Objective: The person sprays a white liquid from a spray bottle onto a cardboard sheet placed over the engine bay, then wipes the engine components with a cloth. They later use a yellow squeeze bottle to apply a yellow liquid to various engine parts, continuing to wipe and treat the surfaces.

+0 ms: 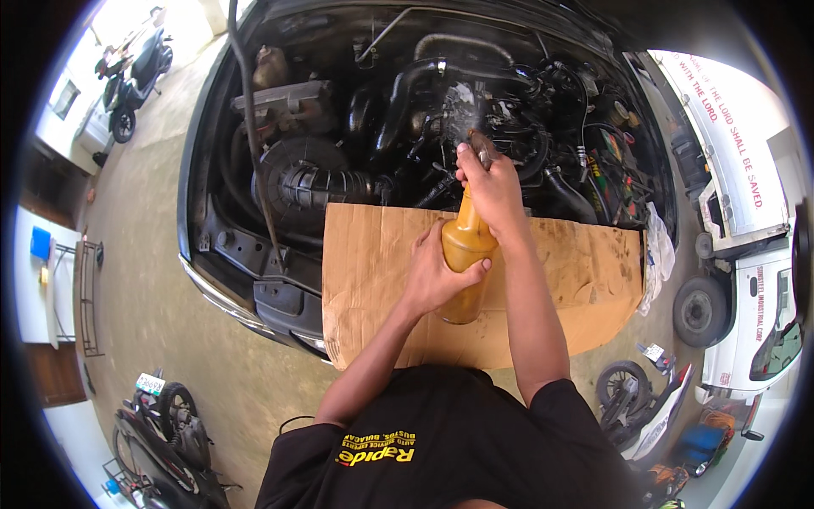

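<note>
Both of my hands are on a yellow spray gun (468, 246) with a bottle-shaped body, tilted over the front of an open engine bay. My left hand (439, 276) wraps around the wide body, thumb across its near side. Up at the neck, my right hand (490, 191) is closed around the dark metal head, which my fingers partly hide. The head points at the engine (466, 106), where a pale haze hangs around a greasy, whitish patch. Below the spray gun, a stained cardboard sheet (373, 271) covers the front edge of the bay.
A prop rod (254, 136) rises on the left of the bay, near the round air-filter housing (301, 174). Black hoses cross the engine, and clear plastic (660, 254) hangs at the cardboard's right end. Motorcycles (170, 437) and a white truck (746, 280) stand around.
</note>
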A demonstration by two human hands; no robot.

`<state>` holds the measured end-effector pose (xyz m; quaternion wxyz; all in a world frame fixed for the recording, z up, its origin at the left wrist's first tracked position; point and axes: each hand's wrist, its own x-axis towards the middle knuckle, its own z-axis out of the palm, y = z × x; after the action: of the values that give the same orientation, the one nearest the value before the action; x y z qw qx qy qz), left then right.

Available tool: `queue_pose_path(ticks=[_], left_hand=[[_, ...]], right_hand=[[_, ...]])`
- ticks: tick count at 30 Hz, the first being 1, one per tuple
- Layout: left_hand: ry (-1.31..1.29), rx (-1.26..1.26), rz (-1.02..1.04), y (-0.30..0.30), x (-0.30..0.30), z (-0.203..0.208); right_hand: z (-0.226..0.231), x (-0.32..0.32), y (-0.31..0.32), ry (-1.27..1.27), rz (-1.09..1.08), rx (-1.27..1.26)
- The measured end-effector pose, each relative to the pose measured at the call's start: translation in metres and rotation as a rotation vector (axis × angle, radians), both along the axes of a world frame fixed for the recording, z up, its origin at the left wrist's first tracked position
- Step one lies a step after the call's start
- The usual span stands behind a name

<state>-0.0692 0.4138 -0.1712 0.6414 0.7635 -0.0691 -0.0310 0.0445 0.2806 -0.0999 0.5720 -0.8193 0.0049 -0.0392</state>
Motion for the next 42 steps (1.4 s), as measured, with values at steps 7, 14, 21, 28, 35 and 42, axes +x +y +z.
queue_pose_path(ticks=[7, 14, 21, 28, 35, 42], left_hand=[[0.156, -0.072, -0.01, 0.001, -0.001, -0.005], [0.174, -0.152, -0.073, 0.008, 0.002, -0.004], [0.21, -0.061, -0.092, 0.009, 0.0, 0.004], [0.255, -0.041, -0.174, 0.003, 0.01, 0.007], [0.234, 0.064, -0.196, -0.009, 0.012, 0.015], [0.237, 0.042, -0.195, -0.016, 0.013, 0.017]], right_hand=[[0.004, -0.003, -0.002, 0.035, 0.058, -0.066], [0.023, -0.005, 0.006, 0.123, 0.044, -0.193], [0.018, -0.012, 0.0, 0.004, -0.014, -0.058], [0.015, -0.01, -0.021, 0.028, -0.072, -0.069], [0.02, -0.018, -0.045, 0.095, -0.075, -0.099], [0.017, -0.02, -0.056, 0.106, -0.064, -0.007]])
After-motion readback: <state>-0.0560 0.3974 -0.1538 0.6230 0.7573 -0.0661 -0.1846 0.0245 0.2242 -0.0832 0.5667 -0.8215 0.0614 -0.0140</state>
